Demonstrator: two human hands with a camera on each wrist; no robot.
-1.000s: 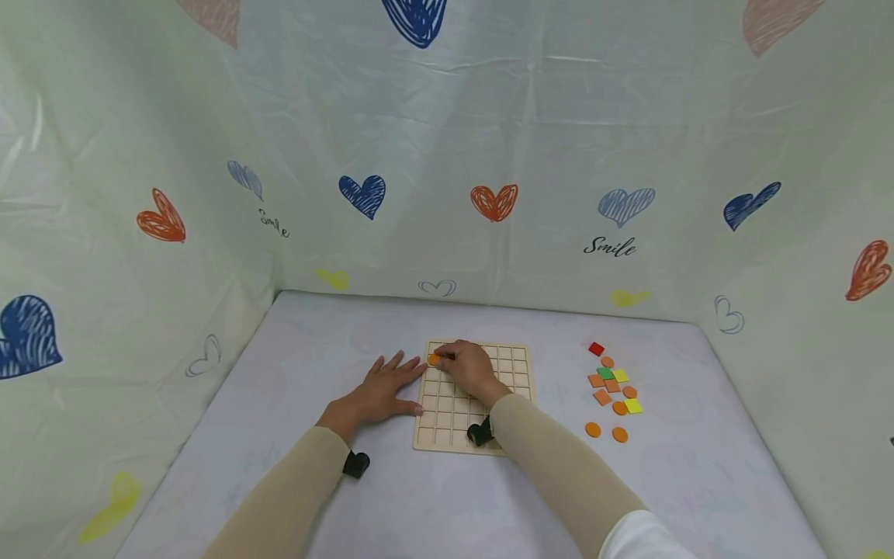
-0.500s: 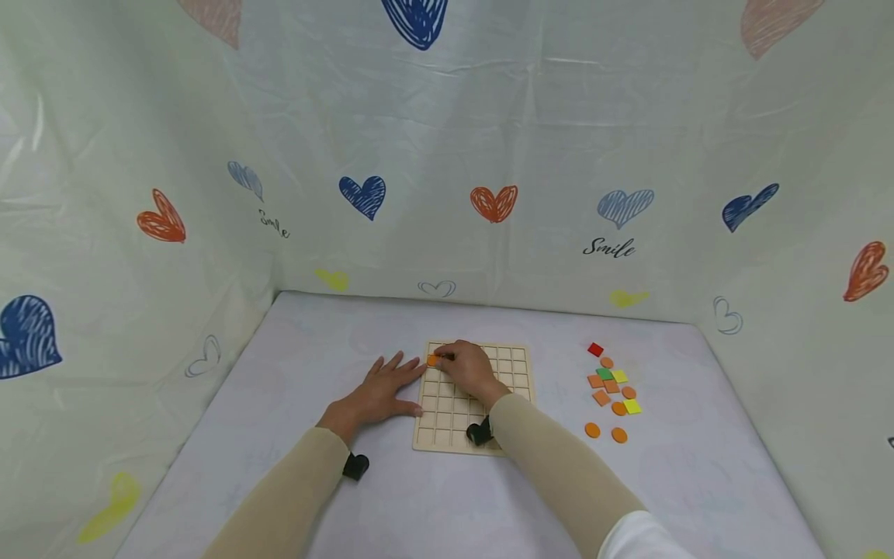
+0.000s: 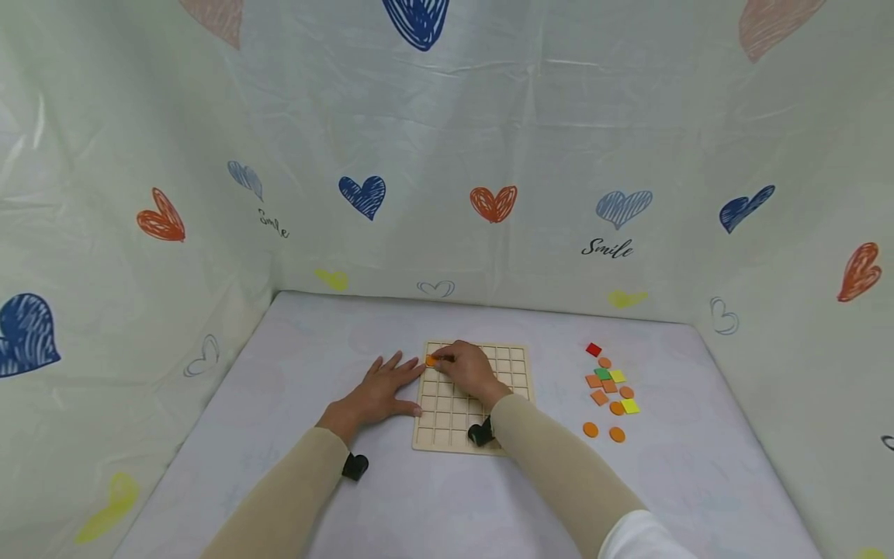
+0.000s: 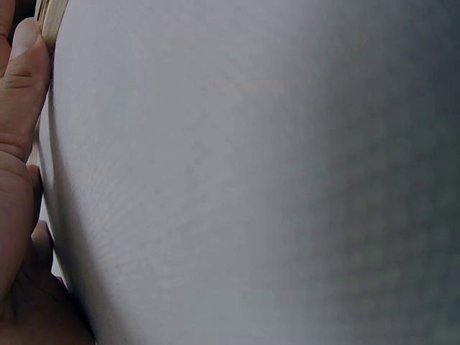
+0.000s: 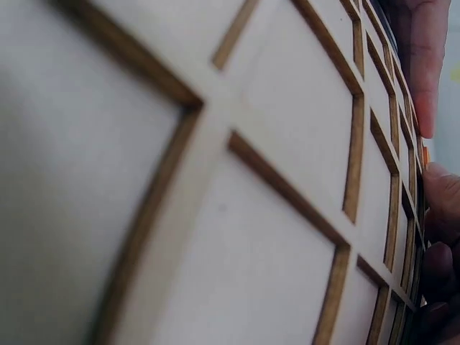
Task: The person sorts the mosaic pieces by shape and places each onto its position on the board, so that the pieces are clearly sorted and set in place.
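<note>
A wooden grid board [image 3: 447, 404] with square cells lies on the table. My right hand [image 3: 469, 366] reaches over it, and its thumb and index finger pinch a small flat orange piece [image 3: 431, 361] at the far left corner cells. The fingers partly cover the piece, so its full shape cannot be told. In the right wrist view only a sliver of the orange piece [image 5: 425, 156] shows between index finger and thumb [image 5: 442, 194]. My left hand [image 3: 377, 392] lies spread on the table, its index fingertip and thumb [image 4: 25, 86] at the board's left edge.
To the right of the board lie loose flat pieces: a red square [image 3: 594, 349], a green piece [image 3: 602, 374], yellow squares [image 3: 630, 406], and several orange squares and orange discs [image 3: 617, 435]. A heart-printed curtain [image 3: 433, 155] rises behind the table [image 3: 335, 318].
Both hands keep their places at the board. The orange piece's visible outline shifts slightly under the right fingertips. The head view has moved a little.
</note>
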